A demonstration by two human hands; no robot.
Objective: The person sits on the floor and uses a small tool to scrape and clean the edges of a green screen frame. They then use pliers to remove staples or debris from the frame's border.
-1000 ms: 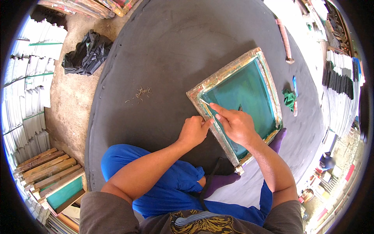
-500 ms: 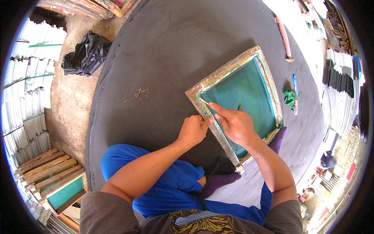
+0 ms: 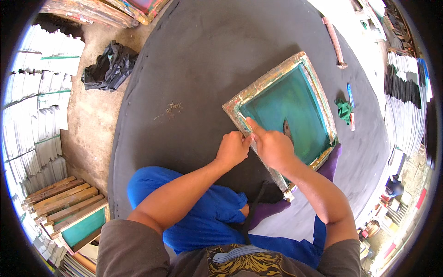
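A worn wooden screen-printing frame (image 3: 267, 84) with green mesh lies tilted on the dark surface before me. My left hand (image 3: 234, 148) is closed at its left rail, the thumb reaching over the wood and meeting my right thumb. My right hand (image 3: 274, 148) lies over the same rail, index finger stretched along its inner edge and the other fingers curled; whatever they hold is hidden. By the fingertip shows a short pale strip. A dark-tipped metal tool (image 3: 287, 128), perhaps pliers, lies on the mesh, partly behind my right hand.
A hammer (image 3: 334, 42) lies at the far right, nearer me a green cloth (image 3: 344, 111) beside a blue-ended tool (image 3: 350, 94). Small scraps (image 3: 173, 108) lie left of the frame. Beyond the surface are a black plastic bag (image 3: 110, 67) and stacked wooden frames (image 3: 69, 203).
The right hand has turned slightly, its index finger now lying higher along the rail, and more of the metal tool shows. The left hand stays at the rail. The whole view has shifted a little.
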